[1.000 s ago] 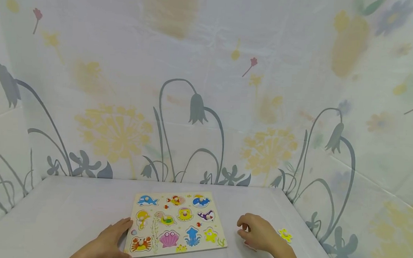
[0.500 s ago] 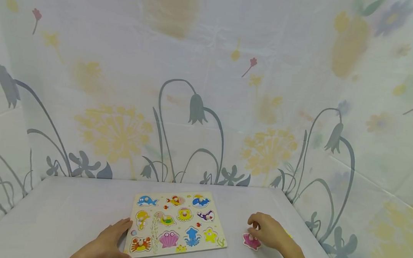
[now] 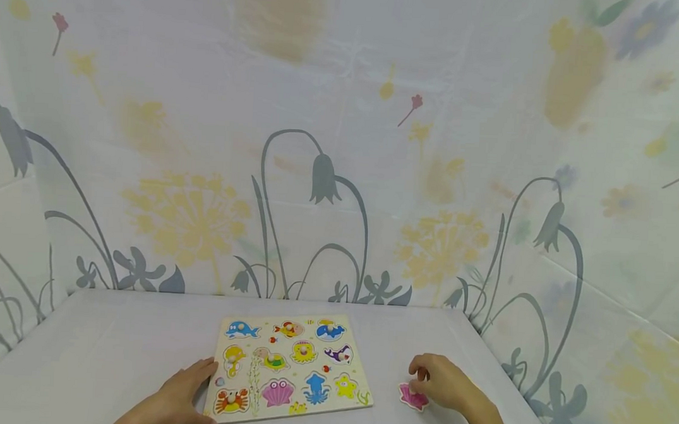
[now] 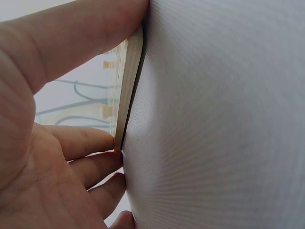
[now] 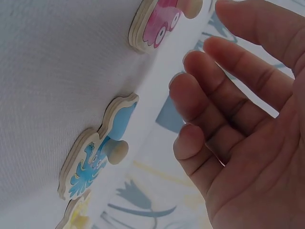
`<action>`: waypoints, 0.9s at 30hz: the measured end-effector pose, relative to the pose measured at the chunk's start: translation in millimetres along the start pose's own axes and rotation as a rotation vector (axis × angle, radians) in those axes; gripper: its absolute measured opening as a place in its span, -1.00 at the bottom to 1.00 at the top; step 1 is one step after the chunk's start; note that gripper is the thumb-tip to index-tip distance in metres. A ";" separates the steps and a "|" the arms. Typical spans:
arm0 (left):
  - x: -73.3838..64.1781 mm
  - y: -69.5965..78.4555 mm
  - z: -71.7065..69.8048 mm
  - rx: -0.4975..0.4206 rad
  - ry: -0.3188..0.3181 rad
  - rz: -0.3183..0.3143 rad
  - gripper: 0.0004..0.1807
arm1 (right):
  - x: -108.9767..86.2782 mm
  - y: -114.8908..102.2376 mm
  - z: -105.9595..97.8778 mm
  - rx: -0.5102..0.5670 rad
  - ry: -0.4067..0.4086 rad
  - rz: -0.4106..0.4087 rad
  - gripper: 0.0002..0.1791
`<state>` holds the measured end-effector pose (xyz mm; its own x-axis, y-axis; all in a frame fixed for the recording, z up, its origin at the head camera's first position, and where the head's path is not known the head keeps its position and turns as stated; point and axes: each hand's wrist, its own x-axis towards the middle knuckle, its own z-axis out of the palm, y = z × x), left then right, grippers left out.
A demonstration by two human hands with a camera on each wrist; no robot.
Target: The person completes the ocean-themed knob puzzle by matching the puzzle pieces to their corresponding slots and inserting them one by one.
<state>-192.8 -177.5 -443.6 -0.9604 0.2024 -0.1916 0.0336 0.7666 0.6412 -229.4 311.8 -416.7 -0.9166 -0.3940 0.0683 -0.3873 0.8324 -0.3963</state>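
My left hand (image 3: pixel 174 398) rests at the left edge of a wooden peg puzzle board (image 3: pixel 365 396), thumb at the near corner and fingertips along the side. The board's edge (image 4: pixel 127 86) shows close up in the left wrist view. To the right of the board, my right hand (image 3: pixel 443 381) hovers over a pink shell puzzle piece (image 3: pixel 413 400) lying on the table. Its fingers are loosely bent near the wooden knob (image 5: pixel 192 8), without closing on it. A blue squid piece (image 5: pixel 97 155) with a knob lies nearby in the right wrist view.
Part of a yellow piece (image 5: pixel 78 214) shows beyond the squid. Knobbed sea animals such as the crab (image 3: pixel 232 401) sit in the board, while its shell picture (image 3: pixel 278 393) has no knob. A flowered cloth (image 3: pixel 341 174) hangs behind the white table (image 3: pixel 141 330).
My right hand has shifted right and slightly toward me, uncovering the pink shell piece and covering the yellow piece at the right. The left hand and board have stayed in place.
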 end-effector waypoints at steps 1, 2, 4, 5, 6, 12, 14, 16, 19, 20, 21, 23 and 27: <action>-0.1 -0.3 -0.1 0.005 0.001 0.007 0.15 | -0.1 0.0 0.4 0.009 -0.006 -0.003 -0.85; -0.2 -0.4 -0.1 0.006 0.002 0.008 0.15 | -0.2 0.2 0.9 0.015 -0.010 -0.006 -0.86; -0.4 -0.5 -0.2 0.006 0.001 0.011 0.16 | -0.5 0.3 1.6 0.023 -0.017 -0.009 -0.88; -0.4 -0.7 -0.3 0.000 0.001 0.013 0.16 | -0.6 0.4 2.1 0.024 -0.019 -0.009 -0.88; -0.4 -0.8 -0.2 -0.003 0.000 0.012 0.16 | -0.7 0.6 2.7 0.027 -0.021 -0.007 -0.89; 0.9 -2.2 0.8 -0.023 -0.001 0.009 0.18 | -1.0 2.3 6.2 0.049 -0.037 -0.015 -0.91; 0.9 -2.7 1.0 -0.021 0.000 0.011 0.17 | -1.3 2.1 6.9 0.066 -0.044 -0.026 -0.90; 1.0 -3.0 1.0 -0.012 0.001 0.027 0.16 | -1.4 1.3 7.3 0.084 -0.052 -0.034 -0.89; 1.1 -3.1 0.7 -0.014 0.002 0.027 0.16 | -1.4 -0.2 7.5 0.105 -0.067 -0.037 -0.89; 1.2 -3.0 0.5 -0.010 0.002 0.034 0.16 | -1.4 -0.4 7.7 0.110 -0.072 -0.036 -0.89; 1.3 -3.0 0.4 -0.006 0.002 0.041 0.16 | -1.2 -0.5 7.9 0.112 -0.076 -0.034 -0.89; 1.3 -3.1 0.3 -0.015 0.003 0.034 0.16 | -1.1 -0.6 8.1 0.114 -0.081 -0.033 -0.89; 1.1 -3.1 0.2 -0.008 0.008 0.041 0.16 | -0.5 -0.9 8.9 0.121 -0.086 -0.039 -0.88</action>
<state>-193.9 -179.6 -445.9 -0.9605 0.2283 -0.1590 0.0705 0.7527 0.6546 -227.7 307.8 -424.5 -0.8870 -0.4617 0.0096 -0.4033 0.7644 -0.5030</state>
